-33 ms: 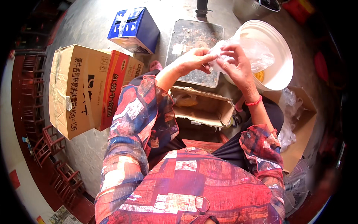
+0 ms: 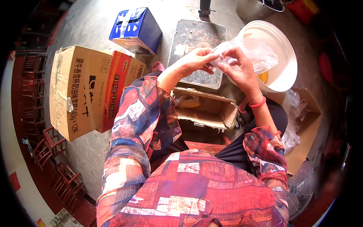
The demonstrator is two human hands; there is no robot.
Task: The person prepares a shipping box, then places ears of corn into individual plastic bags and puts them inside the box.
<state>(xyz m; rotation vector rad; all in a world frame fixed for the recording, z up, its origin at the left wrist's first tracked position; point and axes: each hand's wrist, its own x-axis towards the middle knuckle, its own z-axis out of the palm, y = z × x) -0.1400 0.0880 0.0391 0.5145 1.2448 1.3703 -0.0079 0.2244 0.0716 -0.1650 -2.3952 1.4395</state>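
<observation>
Both my hands meet in front of me over a metal scale platform (image 2: 196,41). My left hand (image 2: 196,62) pinches the near edge of a clear plastic bag (image 2: 253,51). My right hand (image 2: 239,70), with a red band on its wrist, grips the same bag from the other side. The bag bulges out over the white plastic bucket (image 2: 283,64), which holds something yellow. Below my hands an open brown cardboard box (image 2: 206,108) stands by my knees.
A large brown and red cardboard box (image 2: 89,89) stands at left, a blue box (image 2: 138,30) beyond it. Another open carton with clear plastic (image 2: 298,125) sits at right. A metal pot (image 2: 257,7) is at the top. Wooden chairs (image 2: 49,147) line the left.
</observation>
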